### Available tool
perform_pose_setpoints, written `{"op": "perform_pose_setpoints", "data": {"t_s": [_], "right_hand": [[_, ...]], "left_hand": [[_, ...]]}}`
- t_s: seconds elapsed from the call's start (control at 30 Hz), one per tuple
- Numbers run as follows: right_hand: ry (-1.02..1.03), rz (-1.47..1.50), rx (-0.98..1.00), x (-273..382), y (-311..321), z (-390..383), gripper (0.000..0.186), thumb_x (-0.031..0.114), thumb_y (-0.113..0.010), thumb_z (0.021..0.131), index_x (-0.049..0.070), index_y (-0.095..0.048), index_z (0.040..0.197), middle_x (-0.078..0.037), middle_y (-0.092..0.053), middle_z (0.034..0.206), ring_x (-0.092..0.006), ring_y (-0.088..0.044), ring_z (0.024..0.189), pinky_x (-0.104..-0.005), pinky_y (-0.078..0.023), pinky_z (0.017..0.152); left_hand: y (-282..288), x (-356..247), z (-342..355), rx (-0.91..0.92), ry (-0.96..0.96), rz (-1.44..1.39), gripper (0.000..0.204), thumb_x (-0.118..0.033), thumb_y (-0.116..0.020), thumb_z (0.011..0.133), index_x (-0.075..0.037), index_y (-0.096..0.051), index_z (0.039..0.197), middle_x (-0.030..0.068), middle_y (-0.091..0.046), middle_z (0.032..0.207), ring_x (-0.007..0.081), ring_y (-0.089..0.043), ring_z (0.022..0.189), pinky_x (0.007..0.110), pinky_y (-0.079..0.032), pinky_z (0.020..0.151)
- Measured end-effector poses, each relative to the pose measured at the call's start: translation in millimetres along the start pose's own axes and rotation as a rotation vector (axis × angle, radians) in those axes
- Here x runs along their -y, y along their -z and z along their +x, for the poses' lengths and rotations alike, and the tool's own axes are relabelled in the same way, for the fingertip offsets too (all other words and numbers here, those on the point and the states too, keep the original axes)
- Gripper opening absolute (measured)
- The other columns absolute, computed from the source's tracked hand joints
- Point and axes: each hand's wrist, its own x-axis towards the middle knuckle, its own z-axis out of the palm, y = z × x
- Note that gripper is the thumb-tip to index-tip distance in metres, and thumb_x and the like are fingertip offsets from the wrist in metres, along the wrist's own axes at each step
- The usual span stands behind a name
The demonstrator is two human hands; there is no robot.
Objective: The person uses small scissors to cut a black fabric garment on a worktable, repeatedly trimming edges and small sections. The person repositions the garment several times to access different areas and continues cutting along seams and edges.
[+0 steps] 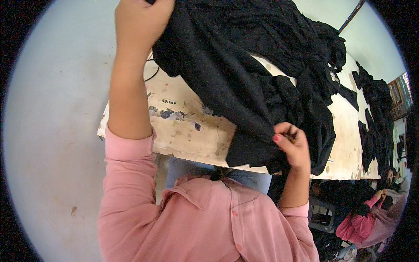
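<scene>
Black cloth (227,83) lies slantwise over the pale, stained surface (187,137), running from far left to the near edge, centre-right. Left grip (144,22) is at the far left, partly cut off by the upper edge of view; fingers curl closed on the cloth, though the fingertips themselves are hidden. Right grip (291,142) is near the surface's near edge, thumb and fingers pinching a fold of the same cloth. Between the two, the length forms long, smooth folds; its lower part spreads below and to the right of the right grip. A heap of black fabric (270,26) occupies the far side; more black pieces (369,122) lie at the far right. A thin black cord (152,74) shows just beside the left forearm. Floral patches (170,113) mark the surface at left. Lower right, beyond the surface: a grey stool (323,214) and another person in pink (360,225).
</scene>
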Motion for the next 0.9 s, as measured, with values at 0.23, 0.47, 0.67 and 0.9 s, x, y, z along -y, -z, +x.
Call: {"op": "perform_pose_setpoints", "data": {"t_s": [0.23, 0.47, 0.67, 0.9], "right_hand": [[-0.185, -0.266, 0.229, 2, 34, -9, 0.013, 0.013, -0.068, 0.077, 0.003, -0.060, 0.079, 0.005, -0.052, 0.067, -0.0043, -0.044, 0.061, -0.0220, -0.032, 0.055], [-0.130, -0.422, -0.180, -7, 30, 22, 0.030, 0.030, -0.062, 0.090, 0.002, -0.068, 0.096, -0.004, -0.066, 0.080, -0.0116, -0.060, 0.077, -0.0250, -0.046, 0.074], [-0.036, -0.603, -0.090, -33, -34, 77, 0.044, 0.040, -0.060, 0.089, -0.002, -0.067, 0.095, -0.024, -0.066, 0.084, -0.0321, -0.067, 0.079, -0.0375, -0.050, 0.073], [-0.073, 0.636, -0.298, -10, -20, 56, 0.034, 0.029, -0.069, 0.086, 0.005, -0.060, 0.109, -0.008, -0.066, 0.102, -0.0198, -0.062, 0.096, -0.0345, -0.048, 0.087]], "left_hand": [[-38, 14, -54, 0.678, 0.121, 0.497, 0.054, -0.045, -0.069, 0.080, 0.000, -0.059, 0.110, 0.0222, -0.063, 0.106, 0.0373, -0.062, 0.095, 0.042, -0.049, 0.081], [1, -19, -137, 1.027, 0.838, 0.334, 0.083, -0.074, -0.048, 0.080, 0.008, -0.065, 0.077, 0.0288, -0.064, 0.078, 0.0415, -0.065, 0.081, 0.045, -0.050, 0.075], [-29, -54, -187, 1.013, 0.843, -0.132, 0.057, -0.047, -0.068, 0.082, 0.006, -0.061, 0.100, 0.0239, -0.066, 0.091, 0.0340, -0.066, 0.084, 0.039, -0.050, 0.077], [-21, -37, -190, 0.267, 1.204, -1.057, 0.041, -0.017, -0.049, 0.097, -0.003, -0.043, 0.135, 0.0095, -0.057, 0.125, 0.0235, -0.059, 0.109, 0.039, -0.049, 0.093]]}}
